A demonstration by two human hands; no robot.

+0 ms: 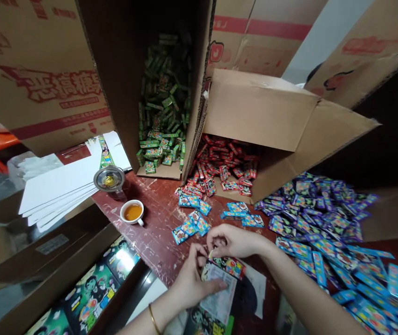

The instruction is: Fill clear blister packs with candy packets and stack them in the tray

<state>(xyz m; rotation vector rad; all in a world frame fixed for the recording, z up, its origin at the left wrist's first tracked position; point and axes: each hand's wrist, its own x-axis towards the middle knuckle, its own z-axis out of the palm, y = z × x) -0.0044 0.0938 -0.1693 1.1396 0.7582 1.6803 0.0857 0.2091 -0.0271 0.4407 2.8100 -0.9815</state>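
Observation:
A printed candy box (216, 318) with a clear panel and a black, colourful top flap is at the front of the table. My left hand (193, 279) grips it from the left, the thumb lying across its face and the fingers behind. A gold bangle circles that wrist. At the box's top edge, the curled fingers of my right hand (232, 239) pinch the flap; the fingertips are partly hidden. Just beyond both hands lie several blue candy packets (190, 228), with more blue packets (239, 209) to their right.
Upright cartons spill green packets (162, 144), red packets (223, 172) and purple packets (310, 204). Blue packets (369, 288) are heaped at right. A white cup of tea (127, 215), a lidded glass (115, 190) and white cards (59, 186) stand left. Below, a carton holds green-black boxes (92, 291).

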